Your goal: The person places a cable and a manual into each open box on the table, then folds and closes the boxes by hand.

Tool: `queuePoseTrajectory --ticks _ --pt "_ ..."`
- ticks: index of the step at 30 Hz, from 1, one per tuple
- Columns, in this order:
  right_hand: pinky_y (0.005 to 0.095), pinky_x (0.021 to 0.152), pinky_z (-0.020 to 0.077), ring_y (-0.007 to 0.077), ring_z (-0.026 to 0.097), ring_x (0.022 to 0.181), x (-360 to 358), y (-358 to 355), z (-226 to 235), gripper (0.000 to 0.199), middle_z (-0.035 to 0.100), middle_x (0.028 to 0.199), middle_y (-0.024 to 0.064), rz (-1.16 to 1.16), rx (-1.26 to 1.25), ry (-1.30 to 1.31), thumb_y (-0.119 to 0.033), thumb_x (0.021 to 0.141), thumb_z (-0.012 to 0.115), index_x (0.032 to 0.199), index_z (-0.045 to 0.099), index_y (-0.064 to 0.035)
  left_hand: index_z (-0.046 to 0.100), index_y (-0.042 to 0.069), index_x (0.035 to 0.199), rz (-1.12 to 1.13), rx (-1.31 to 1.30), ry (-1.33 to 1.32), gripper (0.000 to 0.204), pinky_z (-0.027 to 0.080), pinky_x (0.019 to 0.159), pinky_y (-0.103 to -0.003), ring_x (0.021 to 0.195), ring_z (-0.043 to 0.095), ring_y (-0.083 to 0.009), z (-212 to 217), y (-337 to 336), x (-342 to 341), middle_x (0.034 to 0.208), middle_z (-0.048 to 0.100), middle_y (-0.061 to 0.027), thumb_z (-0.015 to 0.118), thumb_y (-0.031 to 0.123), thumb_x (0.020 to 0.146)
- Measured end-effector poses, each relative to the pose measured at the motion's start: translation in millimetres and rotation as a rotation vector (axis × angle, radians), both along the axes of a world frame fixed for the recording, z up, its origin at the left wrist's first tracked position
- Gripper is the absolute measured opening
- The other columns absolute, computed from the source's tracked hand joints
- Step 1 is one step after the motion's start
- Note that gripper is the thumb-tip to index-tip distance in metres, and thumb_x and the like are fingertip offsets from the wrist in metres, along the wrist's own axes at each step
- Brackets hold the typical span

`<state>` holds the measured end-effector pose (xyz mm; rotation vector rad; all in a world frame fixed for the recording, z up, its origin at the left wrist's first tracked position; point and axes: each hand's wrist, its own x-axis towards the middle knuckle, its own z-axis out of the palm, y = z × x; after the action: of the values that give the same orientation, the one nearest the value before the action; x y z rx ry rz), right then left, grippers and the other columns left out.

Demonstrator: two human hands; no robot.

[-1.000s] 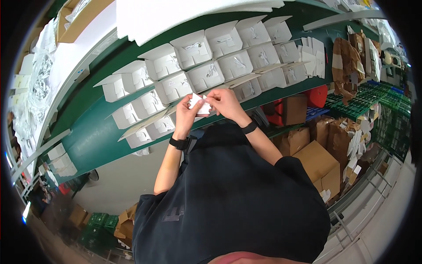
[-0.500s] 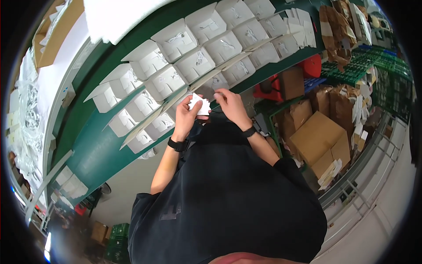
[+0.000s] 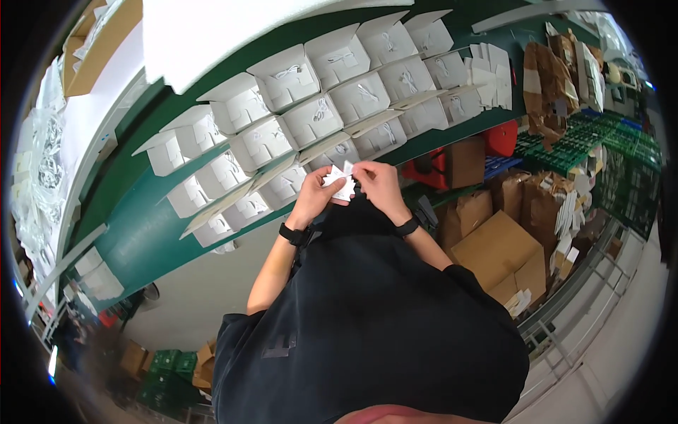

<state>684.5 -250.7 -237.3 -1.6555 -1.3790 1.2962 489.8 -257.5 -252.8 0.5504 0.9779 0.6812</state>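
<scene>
My left hand is closed around a small fanned stack of white cards, the thumb lying on top. The fingers of my right hand pinch one white card at the upper edge of that stack. Just beyond both hands, several open white boxes stand in slanting rows on a green table. White coiled cables lie inside many of them. The nearest row of boxes is partly covered by raised lids and by my hands.
A white foam sheet hangs over the far left side. White folded card pieces lie at the right end of the rows. To the right are a red plastic chair, a large cardboard box and green crates.
My right hand has come in to the stack and now pinches a card at its edge; before, it was apart from it. The view has shifted slightly.
</scene>
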Motion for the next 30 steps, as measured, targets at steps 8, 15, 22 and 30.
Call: queuePoseTrajectory --ticks 8,15,22,30 --pt "0.0239 0.045 0.0429 0.0059 0.057 0.052 71 36 -8 0.02 0.063 0.066 0.0 0.065 -0.314 0.041 -0.017 0.103 0.067 0.095 0.071 0.0006 0.064 -0.003 0.123 0.112 -0.144 0.047 0.024 0.065 0.067 -0.03 0.082 0.077 -0.0217 -10 -19 38 0.097 0.075 -0.0107 0.062 0.015 0.108" --pt "0.0265 0.048 0.0445 0.0083 0.06 0.052 72 73 7 0.025 0.065 0.065 0.003 0.229 -0.273 -0.101 -0.02 0.102 0.069 0.091 0.07 0.0017 0.063 -0.002 0.126 0.297 -0.133 -0.026 0.026 0.065 0.068 -0.032 0.081 0.077 -0.0225 -3 -22 32 0.097 0.075 -0.0106 0.059 0.018 0.109" --pt "0.0266 0.052 0.0462 0.0088 0.061 0.058 78 89 -2 0.02 0.067 0.07 0.0037 0.362 -0.113 -0.318 -0.018 0.097 0.075 0.094 0.071 0.0022 0.062 0.0 0.127 0.439 -0.17 -0.05 0.026 0.066 0.072 -0.033 0.084 0.077 -0.0228 0 -25 30 0.102 0.074 -0.0115 0.059 0.019 0.11" --pt "0.0307 0.062 0.0518 0.0155 0.07 0.068 40 57 17 0.025 0.07 0.077 0.0112 0.466 -0.174 -0.012 -0.021 0.097 0.073 0.109 0.072 0.0019 0.062 0.0 0.125 0.399 -0.115 -0.069 0.023 0.067 0.078 -0.033 0.092 0.076 -0.0211 1 -5 66 0.108 0.074 -0.0111 0.056 0.017 0.111"
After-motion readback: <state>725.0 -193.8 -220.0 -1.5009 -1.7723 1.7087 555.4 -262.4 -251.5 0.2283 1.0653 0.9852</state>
